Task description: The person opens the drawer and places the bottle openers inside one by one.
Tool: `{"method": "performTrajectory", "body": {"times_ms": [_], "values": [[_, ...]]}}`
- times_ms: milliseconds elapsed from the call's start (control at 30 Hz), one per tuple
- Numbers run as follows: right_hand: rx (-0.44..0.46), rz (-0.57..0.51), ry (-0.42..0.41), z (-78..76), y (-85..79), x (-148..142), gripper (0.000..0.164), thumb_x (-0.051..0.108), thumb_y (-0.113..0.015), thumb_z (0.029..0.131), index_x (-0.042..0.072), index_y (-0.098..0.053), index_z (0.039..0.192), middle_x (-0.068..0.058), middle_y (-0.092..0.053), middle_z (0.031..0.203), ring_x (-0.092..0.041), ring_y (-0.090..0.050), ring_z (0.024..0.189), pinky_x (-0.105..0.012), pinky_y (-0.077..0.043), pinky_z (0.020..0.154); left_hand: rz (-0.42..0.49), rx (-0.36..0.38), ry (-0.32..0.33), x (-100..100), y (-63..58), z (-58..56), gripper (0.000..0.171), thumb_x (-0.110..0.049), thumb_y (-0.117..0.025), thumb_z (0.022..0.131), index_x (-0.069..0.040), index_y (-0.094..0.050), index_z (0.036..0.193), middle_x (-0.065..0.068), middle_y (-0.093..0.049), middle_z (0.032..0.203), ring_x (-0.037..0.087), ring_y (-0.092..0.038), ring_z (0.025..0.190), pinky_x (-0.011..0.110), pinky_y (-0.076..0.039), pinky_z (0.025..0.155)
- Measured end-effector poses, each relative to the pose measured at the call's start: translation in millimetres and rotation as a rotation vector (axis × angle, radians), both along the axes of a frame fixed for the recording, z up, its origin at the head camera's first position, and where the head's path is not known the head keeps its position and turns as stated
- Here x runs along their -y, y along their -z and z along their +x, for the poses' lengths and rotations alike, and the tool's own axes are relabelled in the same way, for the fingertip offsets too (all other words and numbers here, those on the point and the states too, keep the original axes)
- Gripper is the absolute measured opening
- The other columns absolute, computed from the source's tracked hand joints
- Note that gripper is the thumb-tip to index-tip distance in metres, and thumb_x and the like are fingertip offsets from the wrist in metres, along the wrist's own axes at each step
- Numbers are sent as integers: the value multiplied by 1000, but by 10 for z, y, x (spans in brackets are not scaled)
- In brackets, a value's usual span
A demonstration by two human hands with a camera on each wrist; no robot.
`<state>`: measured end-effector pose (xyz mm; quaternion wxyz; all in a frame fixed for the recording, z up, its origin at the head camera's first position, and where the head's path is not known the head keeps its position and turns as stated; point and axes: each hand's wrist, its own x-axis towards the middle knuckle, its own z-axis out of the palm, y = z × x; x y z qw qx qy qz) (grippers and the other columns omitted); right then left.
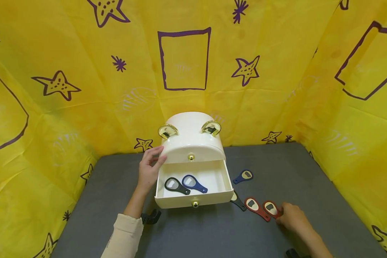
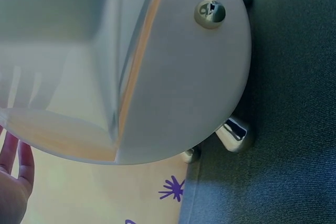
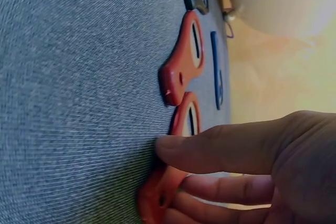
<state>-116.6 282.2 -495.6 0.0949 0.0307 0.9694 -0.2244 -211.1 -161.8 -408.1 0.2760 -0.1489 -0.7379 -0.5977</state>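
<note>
A white drawer box with gold-rimmed ears stands on the grey table, its lower drawer pulled out. Inside lie a black bottle opener and a blue bottle opener. My left hand rests against the box's left side with loosely extended fingers; the left wrist view shows the fingers beside its curved wall. On the right, my right hand pinches a red bottle opener between thumb and fingers, low at the table surface. Another red bottle opener lies just left of it.
Right of the box lie a blue bottle opener and a black bottle opener, the latter partly hidden by the drawer's corner. Yellow cloth with purple drawings encloses the grey table at the back and sides.
</note>
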Motion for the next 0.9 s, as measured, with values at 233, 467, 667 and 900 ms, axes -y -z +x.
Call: {"method": "performTrajectory", "body": {"times_ms": [233, 467, 667, 900], "values": [[-101, 22, -42, -33, 46, -5, 27, 7, -77, 64, -5, -66, 86, -12, -67, 79, -27, -59, 72, -46, -48, 63, -5, 5, -5, 0, 0, 0, 29, 9, -68, 83, 13, -65, 111, 32, -57, 119, -5, -53, 106, 11, -48, 83], [-119, -2, -44, -56, 78, -22, 29, 8, -78, 65, -4, -68, 89, -2, -61, 70, -17, -51, 65, -33, -41, 58, 2, 8, -3, -3, 6, -5, 29, 10, -68, 83, 14, -64, 111, 32, -57, 119, -5, -53, 106, 11, -48, 83], [-110, -53, -37, -53, 109, -51, 32, 8, -79, 66, -6, -68, 92, -1, -59, 71, -15, -50, 66, -30, -41, 59, 3, -5, -5, -4, 13, -13, 28, 11, -68, 83, 14, -65, 110, 32, -57, 118, -6, -53, 107, 12, -49, 83], [-100, -90, -27, -51, 120, -65, 31, 9, -79, 67, -6, -68, 92, -1, -60, 72, -14, -50, 66, -27, -40, 58, 7, -12, -4, -3, 15, -12, 28, 11, -68, 82, 15, -64, 110, 32, -57, 117, -6, -53, 107, 12, -49, 83]]}}
